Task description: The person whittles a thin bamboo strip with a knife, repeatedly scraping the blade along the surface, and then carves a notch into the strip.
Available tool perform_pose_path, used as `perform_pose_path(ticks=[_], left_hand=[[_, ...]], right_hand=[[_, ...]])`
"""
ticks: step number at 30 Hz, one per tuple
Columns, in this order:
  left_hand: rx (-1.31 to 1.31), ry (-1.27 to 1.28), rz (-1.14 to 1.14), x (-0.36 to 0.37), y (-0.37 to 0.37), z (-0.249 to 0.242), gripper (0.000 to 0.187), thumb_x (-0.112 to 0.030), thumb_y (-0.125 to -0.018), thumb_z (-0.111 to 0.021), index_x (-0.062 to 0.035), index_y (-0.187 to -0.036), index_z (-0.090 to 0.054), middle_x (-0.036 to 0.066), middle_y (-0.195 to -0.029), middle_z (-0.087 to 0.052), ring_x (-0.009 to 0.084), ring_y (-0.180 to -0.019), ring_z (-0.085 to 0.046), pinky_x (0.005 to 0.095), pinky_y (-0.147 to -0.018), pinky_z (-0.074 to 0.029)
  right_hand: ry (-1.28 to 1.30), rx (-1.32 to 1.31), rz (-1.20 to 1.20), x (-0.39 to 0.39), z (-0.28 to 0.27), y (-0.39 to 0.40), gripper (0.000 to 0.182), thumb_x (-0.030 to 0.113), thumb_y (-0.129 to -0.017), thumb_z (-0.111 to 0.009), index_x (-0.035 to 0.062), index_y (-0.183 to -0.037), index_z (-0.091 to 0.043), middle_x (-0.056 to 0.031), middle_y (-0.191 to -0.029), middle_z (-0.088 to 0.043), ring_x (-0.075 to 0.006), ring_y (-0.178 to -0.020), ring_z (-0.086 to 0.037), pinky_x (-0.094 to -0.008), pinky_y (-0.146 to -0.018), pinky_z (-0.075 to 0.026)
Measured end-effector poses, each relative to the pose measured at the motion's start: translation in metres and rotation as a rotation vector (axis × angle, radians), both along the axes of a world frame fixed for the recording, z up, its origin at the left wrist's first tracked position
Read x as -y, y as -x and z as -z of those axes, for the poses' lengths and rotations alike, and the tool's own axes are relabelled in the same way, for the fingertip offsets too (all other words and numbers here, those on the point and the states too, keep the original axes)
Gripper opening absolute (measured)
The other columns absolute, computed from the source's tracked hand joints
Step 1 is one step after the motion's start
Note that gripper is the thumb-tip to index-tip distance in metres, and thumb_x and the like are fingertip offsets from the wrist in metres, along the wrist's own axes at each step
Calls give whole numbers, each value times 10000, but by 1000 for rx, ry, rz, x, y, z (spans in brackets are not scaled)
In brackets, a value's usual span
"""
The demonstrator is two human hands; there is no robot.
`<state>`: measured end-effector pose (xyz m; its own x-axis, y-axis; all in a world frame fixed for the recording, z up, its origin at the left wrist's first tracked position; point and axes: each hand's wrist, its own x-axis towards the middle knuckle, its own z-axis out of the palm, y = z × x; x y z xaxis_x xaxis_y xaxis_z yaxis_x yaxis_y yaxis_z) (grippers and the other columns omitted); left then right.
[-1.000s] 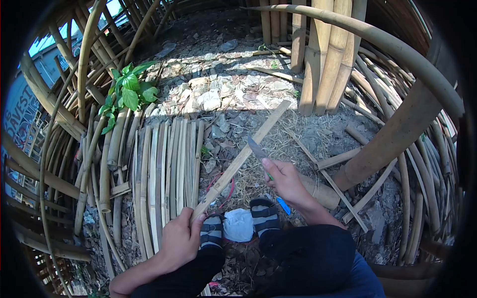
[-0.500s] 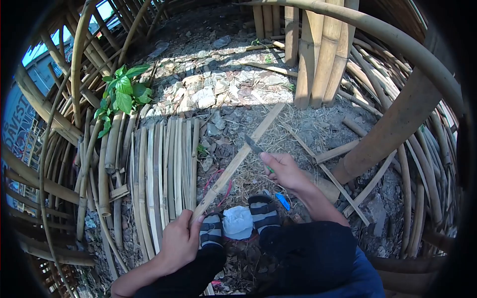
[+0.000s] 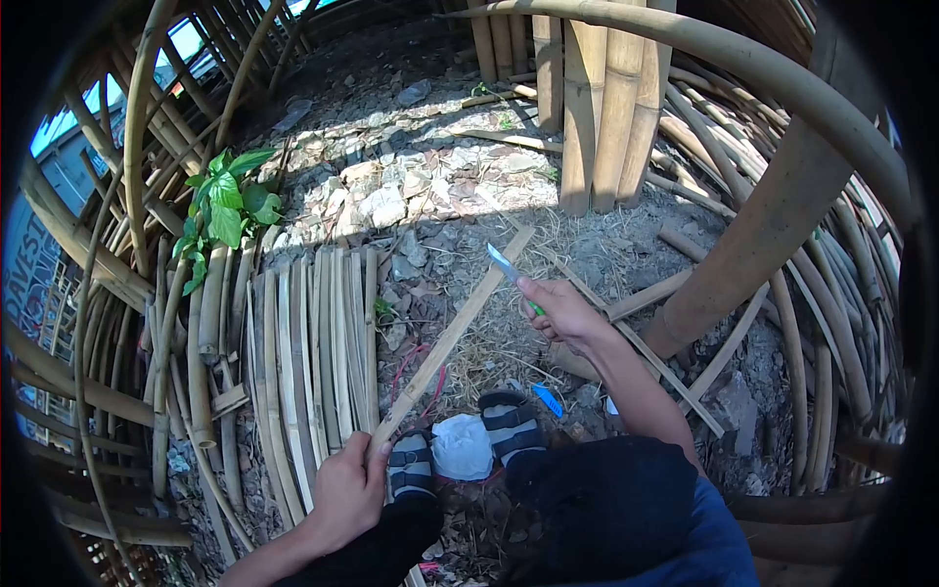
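My left hand (image 3: 350,489) is closed around the near end of a flat bamboo strip (image 3: 445,344), which slants away up and to the right. In my right hand (image 3: 562,311) is a knife (image 3: 504,262) with a green handle, mostly hidden by the fingers. Its blade points up and left, close to the strip's far end and overlapping it in this view. Between my sandalled feet (image 3: 512,427) lies a crumpled white piece (image 3: 462,448). A pink string loop (image 3: 440,380) lies on the ground behind the strip.
Split bamboo strips (image 3: 318,342) lie side by side at left, near a leafy plant (image 3: 225,203). Thick bamboo poles (image 3: 614,108) stand at the back, and one leans at right (image 3: 753,235). A blue object (image 3: 548,399) rests by my right foot.
My right hand has drawn the knife slightly upward and turned it, so the blade now catches the light. The strip's far end sits lower, and the whole view has shifted a little.
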<state>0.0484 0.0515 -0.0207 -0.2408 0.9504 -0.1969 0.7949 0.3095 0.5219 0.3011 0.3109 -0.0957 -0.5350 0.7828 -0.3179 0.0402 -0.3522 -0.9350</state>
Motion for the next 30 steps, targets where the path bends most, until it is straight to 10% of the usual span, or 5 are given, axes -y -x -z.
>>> perform_pose_path(ticks=[6, 21, 23, 25, 30], left_hand=[[7, -10, 22, -2, -3, 2, 279, -227, -1011, -540, 17, -878, -519, 231, -588, -558, 453, -586, -601, 520, -547, -439], [51, 57, -18, -1, -4, -5, 289, -210, -1017, -536, 20, -844, -519, 221, -587, -552, 420, -559, -595, 491, -524, -427], [75, 75, -34, 0, -4, -6, 283, -206, -1018, -531, 20, -848, -519, 219, -585, -547, 419, -559, -593, 491, -527, -426], [44, -73, 37, 3, 1, 3, 286, -192, -1036, -505, 35, -862, -516, 148, -526, -439, 213, -459, -457, 405, -477, -351], [80, -169, -5, -4, 2, 6, 276, -188, -1042, -490, 30, -876, -517, 149, -527, -438, 214, -458, -456, 401, -478, -349]], right_hand=[[-29, -31, -291, 54, -9, 21, 464, 477, -1018, -528, 114, -730, -523, 65, -578, -369, -43, -485, -305, -208, -449, -253], [-40, 78, -132, -3, -3, -10, 510, 533, -1009, -503, 110, -724, -479, 58, -565, -362, -32, -436, -252, -217, -396, -181], [5, 105, 34, -46, 9, -37, 497, 516, -1006, -520, 108, -723, -496, 50, -573, -399, -49, -438, -298, -231, -394, -209], [66, 152, 242, -65, 10, -46, 484, 508, -1017, -490, 113, -738, -481, 57, -564, -370, -55, -419, -257, -238, -388, -186], [106, 54, 459, -61, 32, -52, 471, 495, -1023, -487, 109, -753, -482, 61, -574, -365, -57, -423, -247, -252, -393, -194]])
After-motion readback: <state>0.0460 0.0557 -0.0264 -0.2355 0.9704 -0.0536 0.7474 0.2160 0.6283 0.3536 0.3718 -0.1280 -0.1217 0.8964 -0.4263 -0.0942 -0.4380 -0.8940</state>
